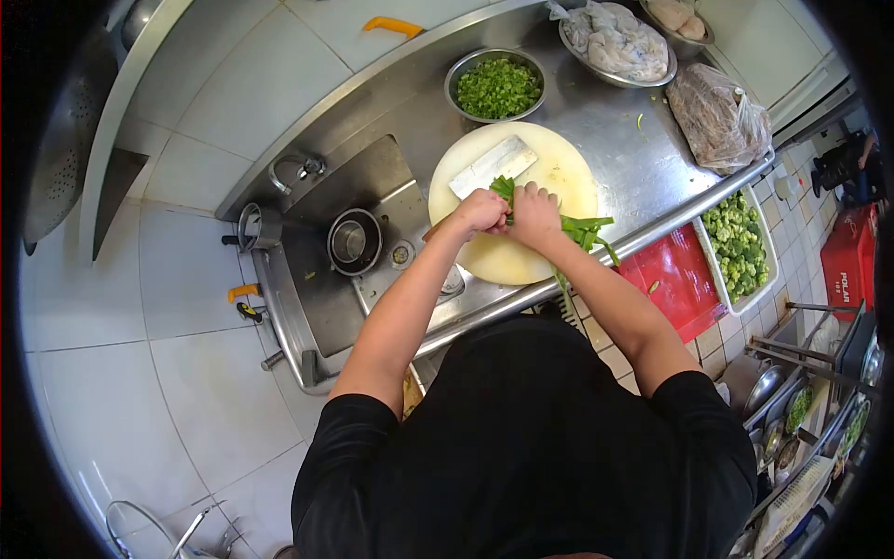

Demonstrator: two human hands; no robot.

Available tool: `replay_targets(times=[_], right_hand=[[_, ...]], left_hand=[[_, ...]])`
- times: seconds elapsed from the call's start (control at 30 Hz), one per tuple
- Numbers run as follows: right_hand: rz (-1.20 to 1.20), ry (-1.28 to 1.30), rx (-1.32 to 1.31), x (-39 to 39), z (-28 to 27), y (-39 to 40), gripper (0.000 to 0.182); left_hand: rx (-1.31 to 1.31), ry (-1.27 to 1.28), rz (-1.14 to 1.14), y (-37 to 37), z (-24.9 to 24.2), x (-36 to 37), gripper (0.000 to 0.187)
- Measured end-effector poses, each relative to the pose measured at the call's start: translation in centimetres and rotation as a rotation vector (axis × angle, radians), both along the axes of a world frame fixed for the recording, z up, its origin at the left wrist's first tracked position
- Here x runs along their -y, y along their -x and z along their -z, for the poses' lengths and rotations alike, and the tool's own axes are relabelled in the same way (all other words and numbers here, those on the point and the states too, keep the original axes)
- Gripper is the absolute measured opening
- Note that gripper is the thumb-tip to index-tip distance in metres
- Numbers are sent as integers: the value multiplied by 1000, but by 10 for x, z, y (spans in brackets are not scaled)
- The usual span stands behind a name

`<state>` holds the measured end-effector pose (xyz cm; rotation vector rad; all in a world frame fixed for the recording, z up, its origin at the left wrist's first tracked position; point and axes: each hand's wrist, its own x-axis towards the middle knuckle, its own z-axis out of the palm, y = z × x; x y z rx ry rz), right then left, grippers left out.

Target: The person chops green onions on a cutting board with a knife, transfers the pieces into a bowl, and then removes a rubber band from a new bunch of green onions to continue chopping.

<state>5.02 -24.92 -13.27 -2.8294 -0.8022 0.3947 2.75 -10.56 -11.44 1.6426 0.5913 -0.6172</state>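
Observation:
My left hand (484, 211) and my right hand (535, 214) are close together over a round, pale chopping board (570, 177). Both have their fingers closed around a bunch of leafy green stalks (587, 229). Leaves poke up between the hands, and the long ends trail out to the right under my right wrist. A wide cleaver blade (492, 166) lies flat on the board just beyond my hands; I cannot make out its handle. Behind the board stands a metal bowl of chopped greens (498, 88).
Left of the board is a steel sink (321, 307) holding a dark-rimmed pot (355, 242). A bowl of bagged food (619, 42) and a plastic-wrapped bundle (717, 116) sit to the right. Lower right are a red crate (672, 279) and a tub of broccoli (738, 247).

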Motion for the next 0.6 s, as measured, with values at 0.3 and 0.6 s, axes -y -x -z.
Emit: replay_targets(times=[0.3,0.6], right_hand=[[-25,143,44,32,0,33,75],[-125,40,284,35,25,45,62]], left_hand=[[337,-595,224,22,27,20,17],[70,148,-331,9,8,1,13]])
